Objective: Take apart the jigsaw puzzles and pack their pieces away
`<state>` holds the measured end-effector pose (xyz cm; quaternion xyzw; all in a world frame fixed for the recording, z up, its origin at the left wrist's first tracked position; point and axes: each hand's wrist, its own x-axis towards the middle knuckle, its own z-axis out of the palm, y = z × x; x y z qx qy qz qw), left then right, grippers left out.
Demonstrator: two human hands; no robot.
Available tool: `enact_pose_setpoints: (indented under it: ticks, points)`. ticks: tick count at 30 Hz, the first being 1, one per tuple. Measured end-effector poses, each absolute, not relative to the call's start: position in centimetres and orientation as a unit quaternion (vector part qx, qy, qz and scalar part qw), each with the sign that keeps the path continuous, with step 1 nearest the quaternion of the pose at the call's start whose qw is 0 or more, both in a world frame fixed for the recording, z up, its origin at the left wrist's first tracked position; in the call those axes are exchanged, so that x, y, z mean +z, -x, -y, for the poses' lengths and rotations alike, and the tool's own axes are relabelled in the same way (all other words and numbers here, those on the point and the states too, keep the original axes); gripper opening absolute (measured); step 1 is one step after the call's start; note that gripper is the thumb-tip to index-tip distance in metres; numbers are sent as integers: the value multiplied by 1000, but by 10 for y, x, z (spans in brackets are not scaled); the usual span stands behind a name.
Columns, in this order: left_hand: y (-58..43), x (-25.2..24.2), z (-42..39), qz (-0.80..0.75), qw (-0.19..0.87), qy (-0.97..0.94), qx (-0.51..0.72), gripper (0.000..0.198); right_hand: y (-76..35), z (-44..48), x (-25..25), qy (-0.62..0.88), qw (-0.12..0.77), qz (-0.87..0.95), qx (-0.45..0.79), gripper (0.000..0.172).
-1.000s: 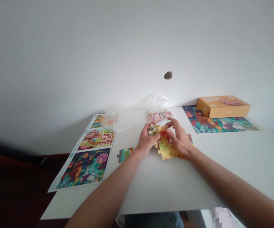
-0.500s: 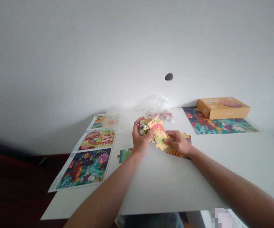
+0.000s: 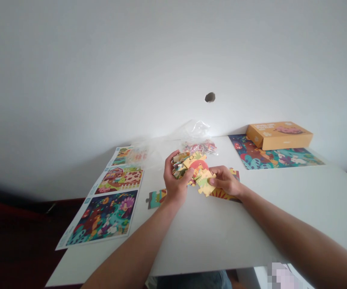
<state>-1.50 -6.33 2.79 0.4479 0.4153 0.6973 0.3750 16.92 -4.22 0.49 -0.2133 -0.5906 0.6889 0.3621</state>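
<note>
My left hand point(image 3: 175, 182) is closed around a stack of colourful puzzle pieces point(image 3: 183, 164), held just above the white table point(image 3: 209, 237). My right hand point(image 3: 226, 180) pinches a yellow puzzle piece point(image 3: 205, 180) next to that stack. Under my right hand lie joined orange and yellow pieces point(image 3: 226, 194). A single teal and orange piece point(image 3: 155, 198) rests on the table left of my left hand.
A sheet with three printed pictures point(image 3: 110, 200) lies along the table's left edge. Clear plastic bags with pieces point(image 3: 197, 138) sit at the back by the wall. An orange box point(image 3: 278, 135) stands on a finished dark puzzle point(image 3: 269, 156) at the back right.
My left hand has lifted the stack of pieces off the pile. My right hand slid off the pile and took hold of a yellow piece.
</note>
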Motion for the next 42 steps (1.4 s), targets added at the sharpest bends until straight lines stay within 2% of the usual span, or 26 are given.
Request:
enact_pose_setpoints:
  ticks: [5,11,18,24,27,30,36,42]
  points:
    - [12,38,72,-424,294,-478,711,69,-171,44,15,212,330,582,712,37]
    - [12,41,74,-425,267,-497,708,67,-170,43,15,243,328,535,740,39]
    - [17,35,69,-432,312,-483,695,68,-164,42,16,296,332,518,730,34]
    - [15,38,71,-424,303,-511,684,67,-169,38,21,299,264,511,761,40]
    - [16,32,64,-432,347,-452,699,67,-168,42,20,301,287,546,727,38]
    - [16,27,58,-430,392,-407,704,67,-166,45,18,270,304,557,725,40]
    - [18,29,61,-378,434,-458,678,67,-169,44,22,174,228,493,822,37]
    - [21,29,59,-392,412,-516,640,68,-164,46,28,225,294,466,803,30]
